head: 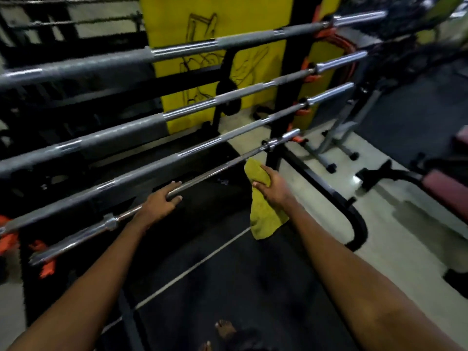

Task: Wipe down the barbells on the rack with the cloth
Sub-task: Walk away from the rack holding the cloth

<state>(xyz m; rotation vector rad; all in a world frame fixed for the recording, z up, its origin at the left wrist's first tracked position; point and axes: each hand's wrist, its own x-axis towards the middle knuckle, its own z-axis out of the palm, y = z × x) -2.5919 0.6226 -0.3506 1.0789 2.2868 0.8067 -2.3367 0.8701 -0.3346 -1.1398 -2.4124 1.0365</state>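
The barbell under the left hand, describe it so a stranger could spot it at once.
On the black rack with orange hooks lie four barbells. Take the lowest barbell, nearest the person, gripped by the left hand. It is thin bare steel, without the others' grey bands.

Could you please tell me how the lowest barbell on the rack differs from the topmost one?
The slim, shiny chrome lowest barbell has a bare, even shaft; the thicker-looking grey topmost barbell alternates matte stretches with polished bands. The left hand grips the lowest one, and the right hand holds the yellow-green cloth beside it; the topmost is untouched. Both rest on orange hooks.
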